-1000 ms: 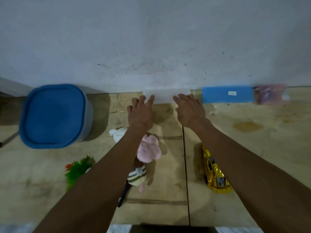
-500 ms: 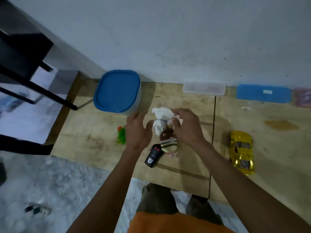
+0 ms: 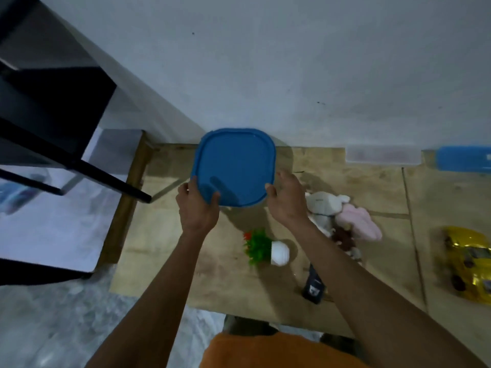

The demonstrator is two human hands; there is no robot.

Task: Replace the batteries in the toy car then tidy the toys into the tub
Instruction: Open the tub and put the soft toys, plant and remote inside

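Observation:
The tub with its blue lid [image 3: 233, 163] stands on the wooden board against the wall. My left hand [image 3: 198, 205] grips the lid's near left corner, thumb on top. My right hand [image 3: 285, 200] touches the lid's near right corner with fingers curled at the rim. The yellow toy car [image 3: 467, 264] lies at the far right edge. A white plush [image 3: 324, 203] and a pink plush [image 3: 358, 224] lie in a heap just right of my right wrist. The black remote control [image 3: 313, 284] is partly hidden under my right forearm.
A small green plastic plant in a white pot [image 3: 263, 248] lies on its side between my arms. A clear flat box [image 3: 382, 155] and a blue box [image 3: 465, 158] sit along the wall. A black chair frame [image 3: 79, 160] stands at left, past the wooden board's left edge [image 3: 125, 208].
Both hands left the plush toys and moved left and up to the tub's blue lid. The plush heap now lies on the board. The view swung to the left.

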